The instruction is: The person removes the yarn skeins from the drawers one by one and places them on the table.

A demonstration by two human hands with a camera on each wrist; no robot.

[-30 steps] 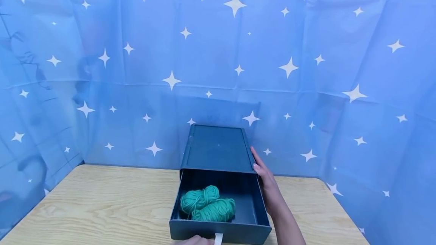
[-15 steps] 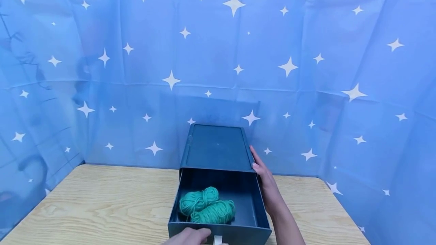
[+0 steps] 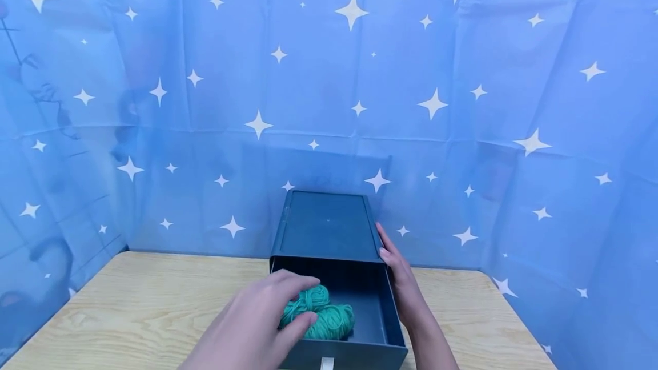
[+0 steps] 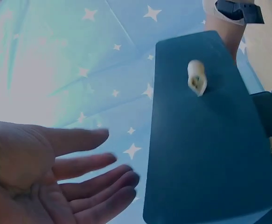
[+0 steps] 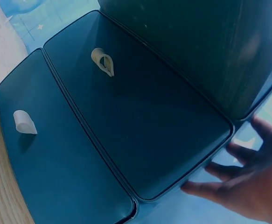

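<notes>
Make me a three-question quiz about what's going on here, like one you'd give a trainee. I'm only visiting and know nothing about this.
1. Multiple choice. What colour is the yarn in the open drawer?
A) red
B) green
C) white

2. True or false. The right hand is inside the open drawer.

3. Fill in the blank. The hand nearer the yarn is the ____ hand.

Key
1. B) green.
2. False: the right hand is at the right side of the drawer unit.
3. Left: in the head view, the left hand reaches over the drawer, close to the yarn.
</notes>
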